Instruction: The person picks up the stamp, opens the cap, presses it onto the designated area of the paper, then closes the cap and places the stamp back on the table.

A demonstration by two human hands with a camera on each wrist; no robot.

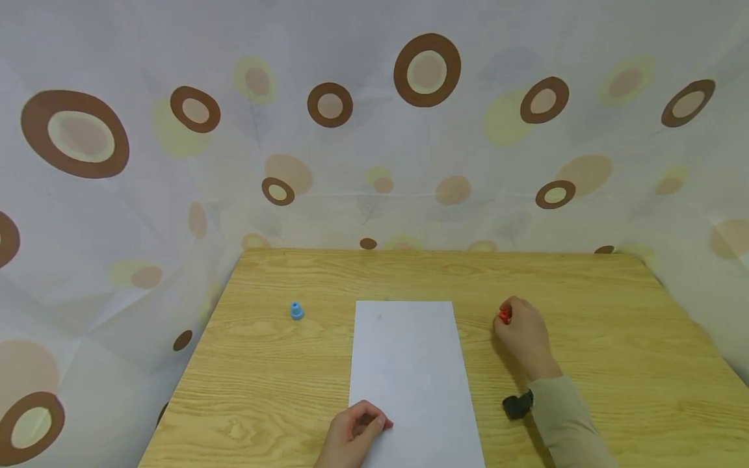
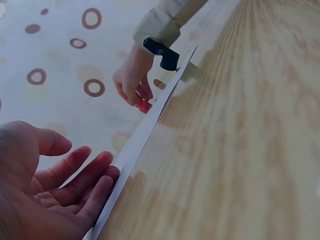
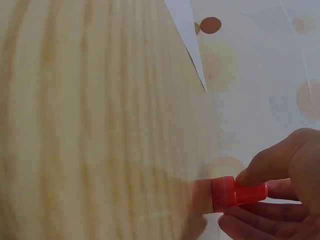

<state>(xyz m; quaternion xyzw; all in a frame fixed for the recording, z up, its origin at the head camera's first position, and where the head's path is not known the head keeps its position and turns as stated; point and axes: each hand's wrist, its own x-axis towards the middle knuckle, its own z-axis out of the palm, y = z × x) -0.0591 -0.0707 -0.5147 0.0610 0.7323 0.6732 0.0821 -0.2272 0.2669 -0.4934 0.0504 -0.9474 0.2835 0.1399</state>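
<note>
My right hand (image 1: 523, 335) pinches a small red stamp (image 3: 235, 194) between thumb and fingers, to the right of the paper. In the right wrist view the stamp's wider end faces the wooden table and sits right at its surface. A long white sheet of paper (image 1: 412, 370) lies lengthwise before me, with a faint small mark near its far left corner. My left hand (image 1: 354, 434) rests on the paper's near left edge, fingers loosely bent and holding nothing. In the left wrist view its fingertips (image 2: 111, 172) are at the paper.
A small blue stamp (image 1: 297, 311) of like shape stands on the wooden table (image 1: 263, 377), left of the paper. A black wrist-worn device (image 1: 517, 405) sits at the right sleeve. White cloth with brown rings (image 1: 328, 149) hangs behind the table and on both sides.
</note>
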